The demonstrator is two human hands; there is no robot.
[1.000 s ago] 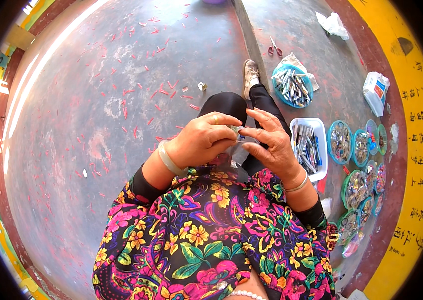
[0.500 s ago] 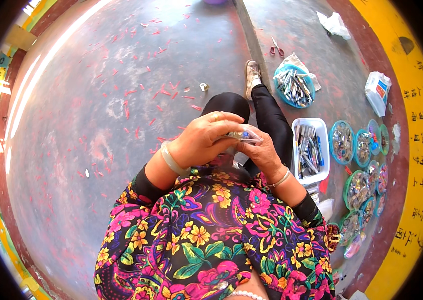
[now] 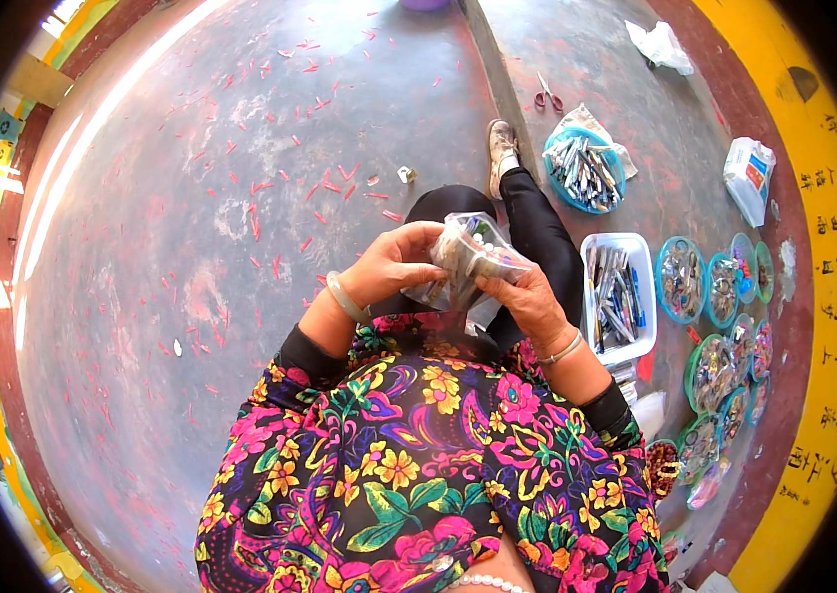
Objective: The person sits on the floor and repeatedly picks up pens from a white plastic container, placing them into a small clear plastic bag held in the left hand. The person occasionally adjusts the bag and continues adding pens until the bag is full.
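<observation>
Above my lap I hold a clear plastic bag [image 3: 483, 259] between both hands. Small light and dark pieces show through its film, too small to name. My left hand [image 3: 391, 265] pinches the bag's left side between thumb and fingers. On the right side, my right hand [image 3: 529, 302] grips the lower edge, thumb on top. The bag's upper part stands up, spread between the hands.
Right of my leg, a white tray [image 3: 648, 338] holds several pens, and a blue basket [image 3: 553, 184] beyond it holds more. Scissors [image 3: 548, 96] lie farther off. Several small round baskets [image 3: 662, 296] line the right side. Red scraps [image 3: 255, 225] litter the floor [image 3: 141, 296].
My left hand has drawn back from over the bag and my hands are farther apart. The bag, mostly covered before, now shows spread between them.
</observation>
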